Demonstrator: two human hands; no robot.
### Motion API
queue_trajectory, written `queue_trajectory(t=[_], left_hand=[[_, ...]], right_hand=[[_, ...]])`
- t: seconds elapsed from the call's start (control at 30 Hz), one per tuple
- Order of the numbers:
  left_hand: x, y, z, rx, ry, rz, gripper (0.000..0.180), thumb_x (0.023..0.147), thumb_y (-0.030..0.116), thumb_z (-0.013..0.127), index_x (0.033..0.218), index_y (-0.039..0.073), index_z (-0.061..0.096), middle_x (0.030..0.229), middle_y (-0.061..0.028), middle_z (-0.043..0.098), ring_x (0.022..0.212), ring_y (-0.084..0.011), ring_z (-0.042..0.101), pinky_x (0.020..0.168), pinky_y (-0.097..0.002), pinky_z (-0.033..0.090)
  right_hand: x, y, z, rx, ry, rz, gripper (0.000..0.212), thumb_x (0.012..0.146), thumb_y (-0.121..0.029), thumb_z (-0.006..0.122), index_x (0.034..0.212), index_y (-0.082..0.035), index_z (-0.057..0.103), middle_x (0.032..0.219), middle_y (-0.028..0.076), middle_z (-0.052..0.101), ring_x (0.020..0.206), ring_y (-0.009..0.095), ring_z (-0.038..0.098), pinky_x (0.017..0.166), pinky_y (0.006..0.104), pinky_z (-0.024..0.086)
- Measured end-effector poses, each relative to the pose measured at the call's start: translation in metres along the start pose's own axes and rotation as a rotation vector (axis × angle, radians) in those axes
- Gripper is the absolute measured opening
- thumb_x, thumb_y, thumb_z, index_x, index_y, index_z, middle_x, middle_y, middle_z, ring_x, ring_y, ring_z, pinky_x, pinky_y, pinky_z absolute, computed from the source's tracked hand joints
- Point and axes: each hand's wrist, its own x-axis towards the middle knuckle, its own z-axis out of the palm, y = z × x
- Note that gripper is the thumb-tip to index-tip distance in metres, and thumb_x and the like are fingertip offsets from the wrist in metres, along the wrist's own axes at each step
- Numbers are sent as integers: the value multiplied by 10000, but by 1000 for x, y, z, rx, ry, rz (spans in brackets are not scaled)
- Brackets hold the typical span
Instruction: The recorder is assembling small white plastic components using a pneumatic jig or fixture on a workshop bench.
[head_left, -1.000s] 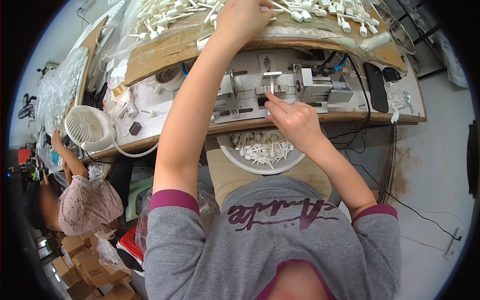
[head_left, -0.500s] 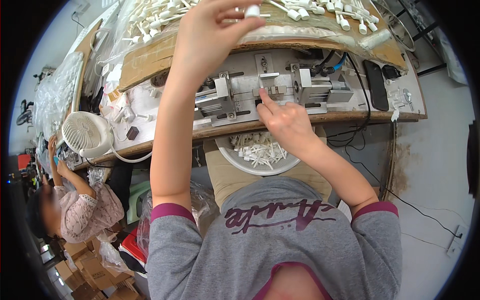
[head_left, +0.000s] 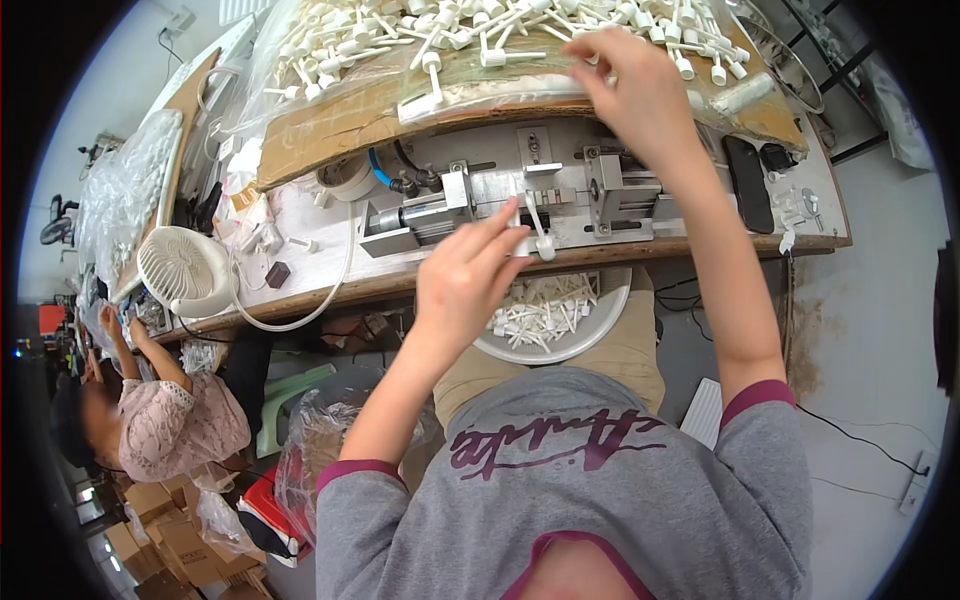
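Note:
My left hand (head_left: 465, 275) is at the bench's front edge, thumb and fingers closed around a white piece that is mostly hidden by them. Just right of those fingertips, a white capped stick (head_left: 543, 240) slants with its cap end down, beside the small metal holder (head_left: 555, 197) of the clamping fixture. I cannot tell whether it touches the fingers. My right hand (head_left: 635, 95) hovers over the front of the pile of white capped sticks (head_left: 440, 35), fingers bent and apart, with nothing seen in them. A basin (head_left: 612, 315) of white pieces rests on my lap.
Metal slide blocks (head_left: 605, 190) flank the holder. A cardboard sheet (head_left: 320, 135) edges the pile. A black phone (head_left: 750, 180) lies at the right, a white fan (head_left: 180, 270) at the left. Another person (head_left: 180, 420) sits working at the far left.
My left hand has come down from the pile to the fixture with a white piece. My right hand has left the fixture and risen to the pile. A capped stick now slants by the holder.

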Motion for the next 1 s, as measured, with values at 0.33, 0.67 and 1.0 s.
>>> queue_trajectory(t=[0.33, 0.67, 1.0], left_hand=[[5, -6, 43, 185, -118, 14, 268, 728, 189, 805, 967, 100, 725, 1223, -44, 693, 581, -237, 661, 551, -320, 529], [14, -8, 24, 50, -176, 2, 251, 780, 230, 782, 983, 92, 729, 1146, -83, 716, 656, -231, 703, 574, -329, 546], [152, -74, -37, 519, 114, -408, 302, 803, 224, 797, 1034, 49, 713, 969, -139, 726, 844, -246, 698, 749, -357, 544]], right_hand=[[29, 65, 27, 148, -405, 188, 237, 873, -272, 717, 1016, -83, 712, 960, 65, 670, 897, 185, 632, 809, 337, 496], [-75, -32, -16, 796, -106, 404, 278, 765, -62, 829, 994, -14, 679, 918, 37, 678, 723, 63, 647, 599, 223, 526], [-140, -68, 13, 12, -252, -165, 184, 759, -91, 674, 920, -28, 613, 1279, 175, 645, 607, 202, 658, 568, 303, 534]])
